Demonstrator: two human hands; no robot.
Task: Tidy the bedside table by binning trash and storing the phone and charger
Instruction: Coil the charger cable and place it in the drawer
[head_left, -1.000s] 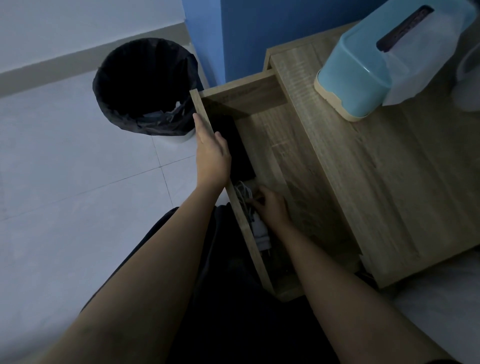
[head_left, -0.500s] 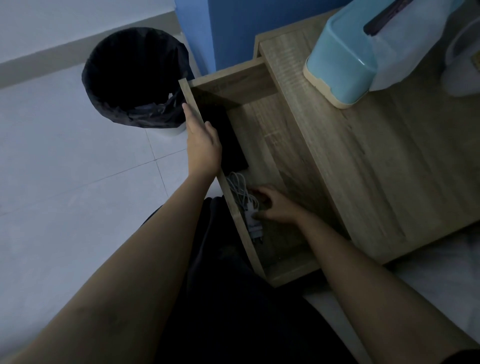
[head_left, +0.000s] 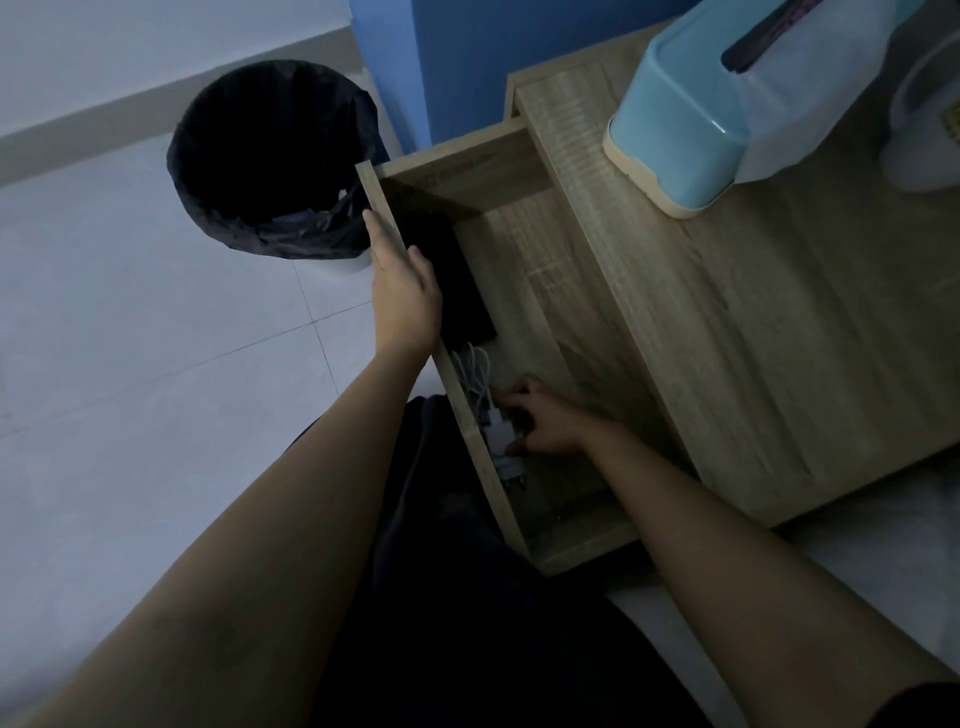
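The wooden bedside table (head_left: 779, 338) has its drawer (head_left: 550, 322) pulled out towards me. A dark phone (head_left: 457, 291) lies flat in the drawer against the front panel. Beside it sits a white charger (head_left: 500, 437) with its coiled cable (head_left: 475, 374). My right hand (head_left: 550, 423) is inside the drawer, thumb and fingers closed around the charger's plug block. My left hand (head_left: 405, 296) lies along the top edge of the drawer front, fingers hooked over it, partly covering the phone.
A bin (head_left: 270, 156) lined with a black bag stands on the tiled floor left of the drawer. A light-blue tissue box (head_left: 691, 114) and a white container (head_left: 930, 130) sit on the tabletop. A blue wall lies behind, white bedding (head_left: 883, 525) at lower right.
My right hand has slid down the drawer from the cable to the plug block. The left hand has stayed on the drawer front. The view has shifted slightly.
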